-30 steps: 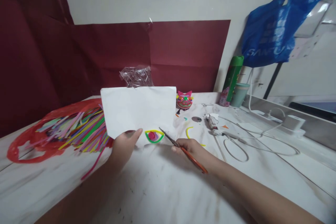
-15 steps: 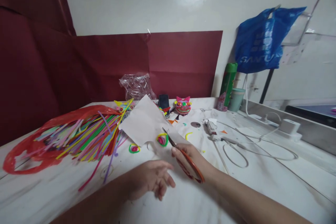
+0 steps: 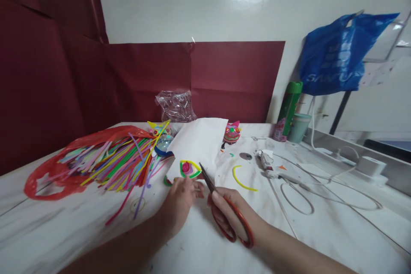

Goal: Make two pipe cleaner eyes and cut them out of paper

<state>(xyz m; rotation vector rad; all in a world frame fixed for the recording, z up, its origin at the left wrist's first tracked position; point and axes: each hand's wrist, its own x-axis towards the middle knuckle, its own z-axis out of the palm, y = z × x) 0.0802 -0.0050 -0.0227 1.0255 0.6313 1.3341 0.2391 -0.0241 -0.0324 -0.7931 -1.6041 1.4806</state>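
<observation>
Right hand (image 3: 231, 210) closed round scissors (image 3: 207, 177), blades slanting up-left to the right corner of the eye-shaped piece (image 3: 190, 169), which lies long axis crosswise low on white paper (image 3: 199, 139), nearer left hand (image 3: 180, 199) just below, its pinch impossible to tell.

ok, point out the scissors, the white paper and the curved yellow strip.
Scissors (image 3: 209, 180), head view: on the dark blades.
White paper (image 3: 200, 142), head view: on the middle of its blank face.
Curved yellow strip (image 3: 239, 183), head view: on the bend, about midway along.
</observation>
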